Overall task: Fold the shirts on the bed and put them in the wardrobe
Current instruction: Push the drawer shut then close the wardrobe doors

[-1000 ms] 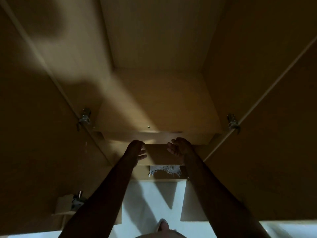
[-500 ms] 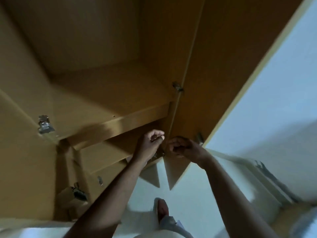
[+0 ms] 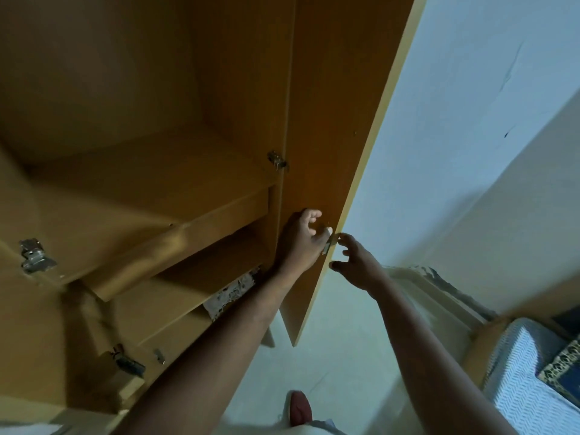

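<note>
The wooden wardrobe (image 3: 163, 196) stands open with bare upper shelves. A folded patterned white shirt (image 3: 230, 293) lies on a lower shelf, mostly hidden behind my left forearm. The right door (image 3: 332, 120) swings out toward me. My left hand (image 3: 304, 240) lies against the door's inner face with fingers curled and the thumb at its front edge, beside a small metal latch (image 3: 328, 247). My right hand (image 3: 354, 262) hovers just outside that edge with fingers spread, its index fingertip touching the edge.
A pale wall (image 3: 470, 120) stands right of the door. The bed corner (image 3: 521, 372) with a white zigzag sheet and a dark patterned cloth (image 3: 561, 368) sits at lower right. The left door's hinges (image 3: 34, 255) show at left. Pale floor (image 3: 339, 365) lies below.
My view swung right, from the shelves to the right door. Both hands left the shelf front and came to the right door's edge, and the door has swung further out.
</note>
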